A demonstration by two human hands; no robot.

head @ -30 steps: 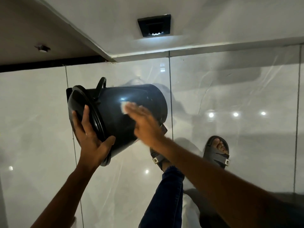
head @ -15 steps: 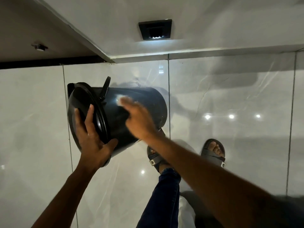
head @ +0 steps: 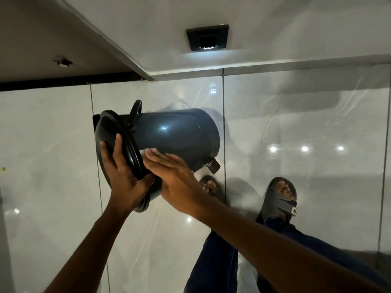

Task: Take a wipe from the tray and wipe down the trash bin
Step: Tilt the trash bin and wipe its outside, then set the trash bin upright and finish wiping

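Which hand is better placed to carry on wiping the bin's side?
Right: the right hand lies flat on the trash bin body; the left hand is busy gripping the lid end.

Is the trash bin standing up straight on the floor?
No, the trash bin is tipped on its side in the air, with the left hand gripping its lid end and the right hand flat on its body.

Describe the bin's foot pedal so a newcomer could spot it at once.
Start at the dark trash bin held tipped sideways above the glossy floor tiles. At its base end, lower right, a small flat pedal juts out, just above the sandalled foot.
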